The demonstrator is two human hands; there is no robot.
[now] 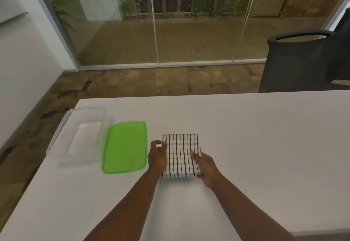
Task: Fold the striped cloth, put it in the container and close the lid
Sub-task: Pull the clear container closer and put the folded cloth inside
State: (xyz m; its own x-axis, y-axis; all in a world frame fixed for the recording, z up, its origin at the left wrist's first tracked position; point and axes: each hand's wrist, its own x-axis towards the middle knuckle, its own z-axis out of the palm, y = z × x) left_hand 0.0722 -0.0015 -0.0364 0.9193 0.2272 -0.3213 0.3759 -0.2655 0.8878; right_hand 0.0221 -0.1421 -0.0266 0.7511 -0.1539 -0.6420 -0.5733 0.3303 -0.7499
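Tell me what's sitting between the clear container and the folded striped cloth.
The green lid, flat on the table beside the clear container, left of the striped cloth, in the head view.

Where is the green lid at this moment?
In the head view, the green lid lies flat on the white table, left of centre, between the clear container and the striped cloth.

white table bears clear container, green lid, folded striped cloth.
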